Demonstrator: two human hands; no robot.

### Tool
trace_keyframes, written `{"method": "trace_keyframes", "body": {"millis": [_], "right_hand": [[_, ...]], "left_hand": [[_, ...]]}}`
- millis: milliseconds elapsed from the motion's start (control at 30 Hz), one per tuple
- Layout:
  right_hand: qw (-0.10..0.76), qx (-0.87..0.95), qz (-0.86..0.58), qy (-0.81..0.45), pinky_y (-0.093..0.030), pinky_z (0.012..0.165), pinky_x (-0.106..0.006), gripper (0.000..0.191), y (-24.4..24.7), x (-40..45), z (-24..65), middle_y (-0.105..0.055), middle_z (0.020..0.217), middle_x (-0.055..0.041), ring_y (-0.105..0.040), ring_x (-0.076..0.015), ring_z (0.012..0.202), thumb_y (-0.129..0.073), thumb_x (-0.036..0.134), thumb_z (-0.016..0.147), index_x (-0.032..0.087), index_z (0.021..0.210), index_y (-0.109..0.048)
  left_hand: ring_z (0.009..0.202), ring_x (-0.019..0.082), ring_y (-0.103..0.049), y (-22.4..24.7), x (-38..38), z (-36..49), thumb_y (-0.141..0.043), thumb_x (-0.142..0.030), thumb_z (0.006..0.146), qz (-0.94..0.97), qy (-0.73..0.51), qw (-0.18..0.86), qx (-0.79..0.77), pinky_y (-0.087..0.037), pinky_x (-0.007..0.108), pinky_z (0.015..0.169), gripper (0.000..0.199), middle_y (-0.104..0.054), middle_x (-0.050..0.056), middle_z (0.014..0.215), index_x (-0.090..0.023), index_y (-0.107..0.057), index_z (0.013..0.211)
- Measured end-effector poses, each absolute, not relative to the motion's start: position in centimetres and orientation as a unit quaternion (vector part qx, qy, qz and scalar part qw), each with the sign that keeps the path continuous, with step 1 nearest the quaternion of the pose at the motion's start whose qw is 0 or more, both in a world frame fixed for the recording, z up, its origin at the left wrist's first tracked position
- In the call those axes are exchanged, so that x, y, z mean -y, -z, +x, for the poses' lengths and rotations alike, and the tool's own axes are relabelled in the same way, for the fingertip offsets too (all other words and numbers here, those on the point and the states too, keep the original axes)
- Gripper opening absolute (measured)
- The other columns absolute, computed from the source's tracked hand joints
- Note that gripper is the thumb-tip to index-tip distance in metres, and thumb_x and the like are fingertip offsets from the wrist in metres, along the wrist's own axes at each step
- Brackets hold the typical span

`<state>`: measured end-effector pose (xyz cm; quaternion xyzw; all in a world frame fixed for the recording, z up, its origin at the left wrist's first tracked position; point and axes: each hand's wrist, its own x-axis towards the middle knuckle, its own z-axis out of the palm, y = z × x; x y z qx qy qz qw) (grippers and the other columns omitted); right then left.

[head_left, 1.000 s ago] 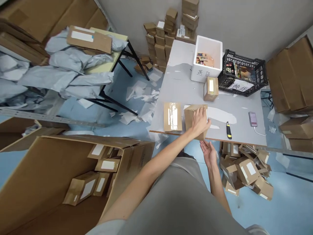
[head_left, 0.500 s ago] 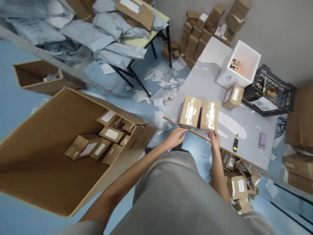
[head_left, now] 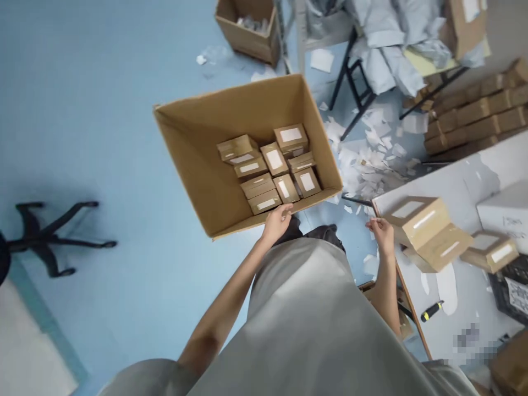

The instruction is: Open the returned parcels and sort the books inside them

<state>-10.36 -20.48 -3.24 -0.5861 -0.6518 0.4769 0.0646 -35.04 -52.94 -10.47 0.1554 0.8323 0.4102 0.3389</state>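
A large open cardboard box [head_left: 193, 159] stands on the floor in front of me, with several small taped cartons with white labels [head_left: 274, 159] inside. My left hand [head_left: 277, 224] is at its near rim, with fingers curled over the edge. To the right, my right hand [head_left: 381, 234] hangs by the table's edge with loosely bent fingers and nothing visible in them. Close beside it on the grey table [head_left: 412, 291] are two small cartons, one carton [head_left: 418, 217] farther back and another carton [head_left: 445, 247] nearer.
On the table lie a black and yellow box cutter [head_left: 432, 311], another carton [head_left: 490, 250], a white foam box [head_left: 507, 212] and a black crate [head_left: 513, 291]. Paper scraps [head_left: 367, 159] litter the floor. A chair base [head_left: 53, 239] stands at left; another open box [head_left: 247, 33] is farther off.
My view has turned left toward the large box. My left hand has gone from the table edge to the box's rim. My right hand has come away from the carton on the table.
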Motion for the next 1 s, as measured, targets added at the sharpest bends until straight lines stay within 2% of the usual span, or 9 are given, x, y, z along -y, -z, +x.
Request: {"method": "trace_keyframes", "body": {"millis": [100,200,300,400,533,700,833,933,1000], "right_hand": [[0.001,0.708,-0.515,-0.484,-0.068,0.088,-0.046,0.064,3.9,24.2,-19.1,-0.086,0.083,-0.0157,-0.086,-0.0334,0.088,-0.079,0.086,0.074,0.023,0.083,-0.07],[-0.068,0.757,-0.429,-0.489,-0.067,0.09,-0.046,0.055,5.0,27.6,-26.0,-0.086,0.086,-0.0155,-0.085,-0.0326,0.088,-0.072,0.079,0.086,0.025,0.084,-0.068],[-0.129,0.808,-0.371,-0.44,-0.067,0.096,-0.046,0.034,6.3,29.2,-31.3,-0.088,0.093,-0.0138,-0.086,-0.0314,0.094,-0.066,0.057,0.099,0.025,0.09,-0.07],[-0.168,0.851,-0.335,-0.369,-0.065,0.101,-0.046,0.02,8.1,28.9,-36.1,-0.089,0.104,-0.0127,-0.087,-0.0315,0.103,-0.06,0.037,0.102,0.025,0.099,-0.075],[-0.183,0.87,-0.265,-0.373,-0.065,0.104,-0.045,0.023,11.4,27.9,-41.5,-0.089,0.115,-0.0134,-0.086,-0.0314,0.107,-0.058,0.032,0.106,0.024,0.11,-0.08],[-0.201,0.865,-0.236,-0.396,-0.064,0.103,-0.042,0.032,16.4,30.7,-43.9,-0.088,0.123,-0.0153,-0.085,-0.0312,0.109,-0.053,0.033,0.113,0.021,0.121,-0.081],[-0.303,0.859,-0.202,-0.36,-0.063,0.103,-0.039,0.037,20.0,34.7,-43.3,-0.085,0.135,-0.0158,-0.084,-0.0302,0.116,-0.046,0.026,0.117,0.02,0.13,-0.08],[-0.407,0.842,-0.155,-0.317,-0.061,0.103,-0.037,0.039,21.8,36.4,-42.6,-0.083,0.141,-0.0143,-0.083,-0.0286,0.122,-0.044,0.025,0.119,0.021,0.14,-0.078],[-0.443,0.839,-0.143,-0.282,-0.061,0.106,-0.037,0.041,22.5,36.8,-42.1,-0.082,0.145,-0.016,-0.081,-0.0286,0.128,-0.046,0.026,0.119,0.02,0.149,-0.074]], "left_hand": [[0.137,0.029,-0.079,11.1,56.8,-38.3,-0.057,-0.022,0.105,0.107,-0.401,0.324,-0.85,-0.061,0.048,0.125,0.039,-0.084,0.01,0.145,-0.021,-0.08,0.137],[0.138,0.03,-0.078,11.9,59.2,-41.8,-0.058,-0.023,0.106,0.079,-0.388,0.314,-0.863,-0.06,0.049,0.125,0.039,-0.082,0.011,0.147,-0.021,-0.08,0.138],[0.141,0.033,-0.076,13.1,60.2,-45.4,-0.058,-0.025,0.106,0.057,-0.359,0.294,-0.884,-0.059,0.051,0.126,0.043,-0.078,0.015,0.152,-0.019,-0.077,0.145],[0.149,0.037,-0.069,15.2,60.0,-49.3,-0.058,-0.024,0.105,0.034,-0.317,0.268,-0.909,-0.052,0.055,0.133,0.051,-0.072,0.02,0.158,-0.014,-0.07,0.153],[0.164,0.039,-0.054,19.3,59.0,-54.6,-0.061,-0.026,0.105,0.019,-0.27,0.256,-0.928,-0.04,0.057,0.142,0.063,-0.057,0.025,0.172,-0.009,-0.057,0.166],[0.173,0.045,-0.037,26.0,57.8,-60.4,-0.067,-0.029,0.103,0.055,-0.21,0.275,-0.937,-0.038,0.066,0.14,0.08,-0.039,0.029,0.185,-0.009,-0.042,0.176],[0.176,0.05,-0.03,32.3,57.2,-64.5,-0.074,-0.033,0.101,0.071,-0.152,0.306,-0.937,-0.032,0.071,0.141,0.095,-0.029,0.033,0.188,-0.006,-0.031,0.181],[0.174,0.053,-0.031,36.8,56.5,-68.2,-0.082,-0.038,0.099,0.089,-0.114,0.333,-0.932,-0.031,0.073,0.142,0.108,-0.027,0.036,0.187,-0.004,-0.024,0.183],[0.173,0.053,-0.033,39.3,55.9,-71.1,-0.089,-0.036,0.096,0.103,-0.097,0.342,-0.929,-0.031,0.071,0.142,0.115,-0.027,0.036,0.187,-0.002,-0.023,0.184]]}}
